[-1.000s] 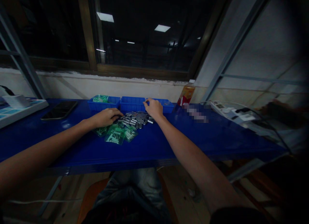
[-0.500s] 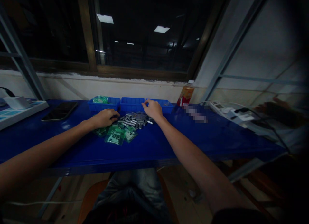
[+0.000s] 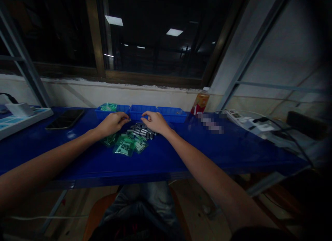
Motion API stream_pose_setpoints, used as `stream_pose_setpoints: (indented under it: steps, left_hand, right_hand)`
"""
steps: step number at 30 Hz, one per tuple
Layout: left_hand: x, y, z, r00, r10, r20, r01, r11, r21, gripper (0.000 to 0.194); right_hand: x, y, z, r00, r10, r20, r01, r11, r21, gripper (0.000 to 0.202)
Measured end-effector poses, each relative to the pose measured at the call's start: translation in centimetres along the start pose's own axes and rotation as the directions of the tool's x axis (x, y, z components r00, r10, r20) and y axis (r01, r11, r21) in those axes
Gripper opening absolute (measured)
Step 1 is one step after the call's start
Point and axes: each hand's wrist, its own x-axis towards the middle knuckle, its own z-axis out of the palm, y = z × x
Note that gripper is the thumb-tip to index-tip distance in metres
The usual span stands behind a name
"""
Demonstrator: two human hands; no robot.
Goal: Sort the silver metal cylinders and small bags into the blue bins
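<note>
Left hand (image 3: 112, 124) and right hand (image 3: 156, 123) curl near one metal heap (image 3: 141, 131), three bins (image 3: 136, 115) behind; whether fingers grip, I can't tell.

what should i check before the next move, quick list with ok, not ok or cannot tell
1. Left hand clear of the phone: ok, the phone lies well to its left.
2. Right hand clear of the bottle: ok, the bottle stands farther right.
3. Small part pinched in either hand: cannot tell, too small and dark.
4. Metal pieces within reach: ok, piled by both hands.
5. Green packets on the table separated from the metal pieces: not ok, no clear gap shows.
</note>
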Motion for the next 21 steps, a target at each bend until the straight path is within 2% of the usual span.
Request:
stream_pose_setpoints:
  steps: [4, 8, 17, 21]
  left_hand:
    - [-0.1, 0.8, -0.1, 0.997, 0.017, -0.072, -0.024, 0.996, -0.090, 0.019]
    - [-0.3, 1.5, -0.1, 0.992, 0.070, -0.102, -0.077, 0.994, -0.072, 0.014]
    - [-0.5, 1.9, -0.4, 0.983, 0.137, -0.124, -0.148, 0.985, -0.090, 0.025]
    - [-0.5, 2.2, -0.6, 0.982, 0.138, -0.130, -0.146, 0.988, -0.054, 0.019]
  right_hand:
    - [-0.4, -1.6, 0.5, 0.988, -0.137, 0.075, 0.133, 0.989, 0.061, 0.034]
    - [-0.8, -2.4, 0.3, 0.974, -0.202, 0.098, 0.198, 0.979, 0.052, 0.026]
    - [-0.7, -2.2, 0.0, 0.983, -0.184, 0.027, 0.181, 0.981, 0.065, 0.021]
    - [-0.7, -2.3, 0.0, 0.984, -0.179, 0.024, 0.177, 0.982, 0.070, 0.021]
